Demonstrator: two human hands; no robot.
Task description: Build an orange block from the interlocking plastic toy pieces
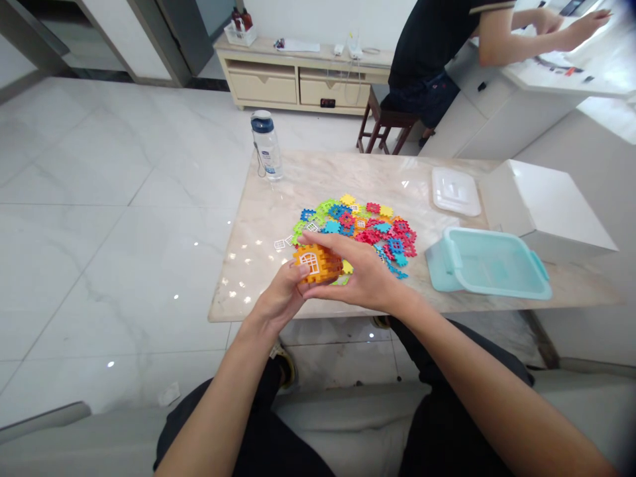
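Between my two hands is a stack of orange interlocking plastic tiles (328, 265), with a white arched window piece (309, 263) on its near left face. My left hand (284, 291) grips the stack from below and the left, its thumb pressed on the front. Reaching around from the right, my right hand (362, 271) has its fingers over the top and its thumb underneath. Just beyond the hands lies a loose pile of red, blue, green and yellow interlocking tiles (368, 235) on the marble-look table (253, 218). Small white window pieces (279, 244) lie left of the pile.
A water bottle (268, 149) stands at the table's far left corner. To the right are a teal plastic bin (447, 271), its translucent lid (454, 192) and a white box (541, 205). Beyond the table, another person (427, 46) sits on a dark stool (392, 119).
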